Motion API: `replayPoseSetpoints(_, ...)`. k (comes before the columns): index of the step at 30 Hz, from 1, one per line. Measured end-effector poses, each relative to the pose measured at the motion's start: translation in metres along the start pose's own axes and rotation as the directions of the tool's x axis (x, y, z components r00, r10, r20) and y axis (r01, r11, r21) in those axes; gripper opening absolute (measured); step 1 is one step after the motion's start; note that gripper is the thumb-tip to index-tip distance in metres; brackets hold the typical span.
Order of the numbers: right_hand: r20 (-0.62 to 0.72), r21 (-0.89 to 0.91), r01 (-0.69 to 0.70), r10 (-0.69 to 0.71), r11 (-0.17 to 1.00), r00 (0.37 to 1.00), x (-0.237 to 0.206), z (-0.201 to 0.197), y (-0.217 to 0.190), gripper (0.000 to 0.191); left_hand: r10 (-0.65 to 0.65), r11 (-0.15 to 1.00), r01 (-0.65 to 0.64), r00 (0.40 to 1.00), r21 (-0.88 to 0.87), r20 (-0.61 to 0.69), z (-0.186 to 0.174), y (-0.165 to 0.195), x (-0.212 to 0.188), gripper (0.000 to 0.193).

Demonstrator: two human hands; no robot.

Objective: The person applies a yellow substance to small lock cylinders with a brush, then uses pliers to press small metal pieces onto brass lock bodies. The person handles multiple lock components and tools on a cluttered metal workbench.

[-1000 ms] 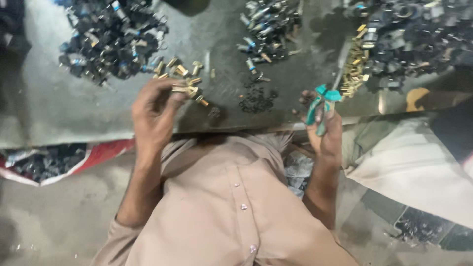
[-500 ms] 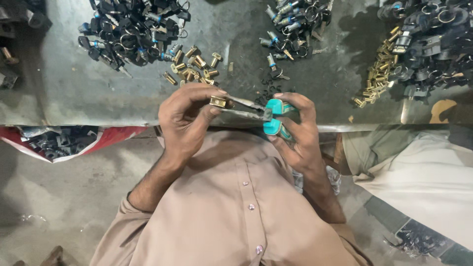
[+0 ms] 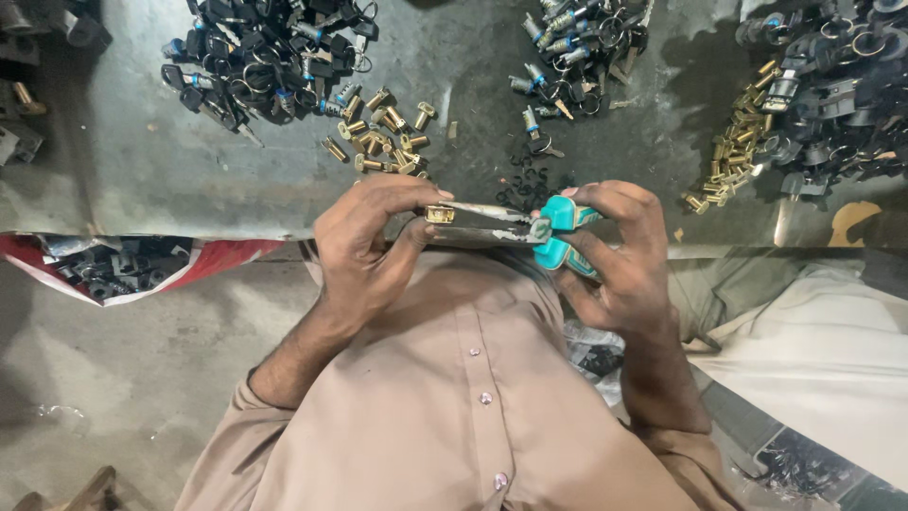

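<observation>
Beige button-front shirt cloth (image 3: 454, 407) fills the nearest part of the view, and just above it the two hands meet at the table's edge. Left hand (image 3: 364, 251) pinches a small brass lock cylinder (image 3: 440, 214) between thumb and fingertips, the other fingers curled close. Right hand (image 3: 619, 255) wraps the teal-handled steel pliers (image 3: 530, 227), fingers pressed around both grips, the long nose lying level and touching the cylinder. Done well, I judge, this calls for a steady pinch on the brass piece, the plier tips square on it, and a gentle squeeze so nothing slips. Beyond the hands lies a worn grey metal tabletop (image 3: 142, 170), scuffed and dull. On it sit a loose cluster of brass cylinders (image 3: 383, 142), a little scatter of black rings (image 3: 525, 185), a heap of black-headed keys on rings (image 3: 265, 57) at far left, another key pile (image 3: 577, 38) at centre and a row of brass parts (image 3: 738, 156) at right. Below the table edge a red-rimmed sack of dark parts (image 3: 113, 270) rests on bare concrete floor (image 3: 95, 397).
</observation>
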State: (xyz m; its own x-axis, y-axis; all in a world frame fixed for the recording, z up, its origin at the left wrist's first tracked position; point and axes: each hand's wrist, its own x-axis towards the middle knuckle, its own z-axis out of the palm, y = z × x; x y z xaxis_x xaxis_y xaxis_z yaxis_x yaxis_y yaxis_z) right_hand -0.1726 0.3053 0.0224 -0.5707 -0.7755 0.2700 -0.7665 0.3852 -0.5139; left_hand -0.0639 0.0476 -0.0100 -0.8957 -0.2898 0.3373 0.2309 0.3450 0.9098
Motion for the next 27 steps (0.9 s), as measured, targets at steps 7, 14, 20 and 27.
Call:
replayPoseSetpoints(7,-0.059,-0.15,0.084,-0.094,0.985,0.994,0.009,-0.02,-0.003,0.032,0.084,0.989,-0.096,0.991,0.116,0.108,-0.001,0.006,0.002,0.032)
replayPoseSetpoints(14,0.127,-0.418,0.138,-0.093,0.898,0.988,0.021,-0.058,-0.001,0.043,0.17,0.949,-0.217,0.963,0.229,0.21,0.003,0.009,0.006,0.034)
replayPoseSetpoints(20,0.234,-0.392,0.28,-0.199,0.876,0.952,0.032,-0.078,0.018,0.057,0.204,0.941,-0.251,0.956,0.226,0.211,0.012,0.003,0.001,0.03)
replayPoseSetpoints(27,0.235,-0.481,0.301,-0.21,0.823,0.949,0.04,-0.088,0.014,0.051,0.174,0.956,-0.214,0.964,0.202,0.199,0.016,0.007,-0.003,0.03)
